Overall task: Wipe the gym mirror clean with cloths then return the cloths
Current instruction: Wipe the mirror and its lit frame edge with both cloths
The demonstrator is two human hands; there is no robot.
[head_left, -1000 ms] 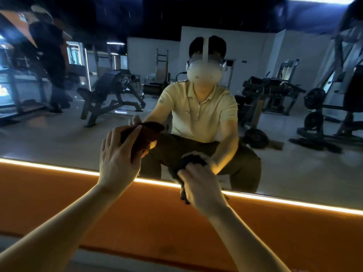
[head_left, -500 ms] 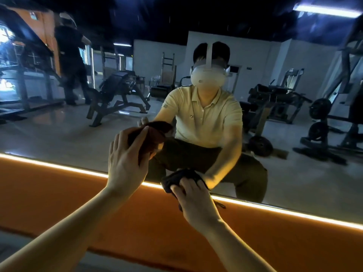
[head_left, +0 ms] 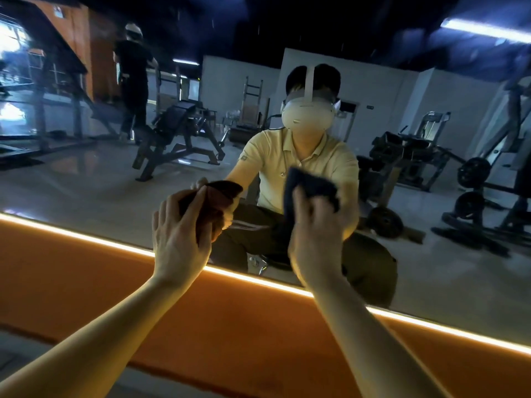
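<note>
Gym mirror (head_left: 86, 191), dark cloth (head_left: 311, 183) gripped in right hand (head_left: 316, 245), raised from lower edge, brown cloth (head_left: 222, 191) still clutched in left hand (head_left: 179, 237).

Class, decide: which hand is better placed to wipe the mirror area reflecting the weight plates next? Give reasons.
Probably the right hand: it holds the dark cloth up at the mirror, nearer that side. The left hand, holding the brown cloth, sits farther away.
</note>
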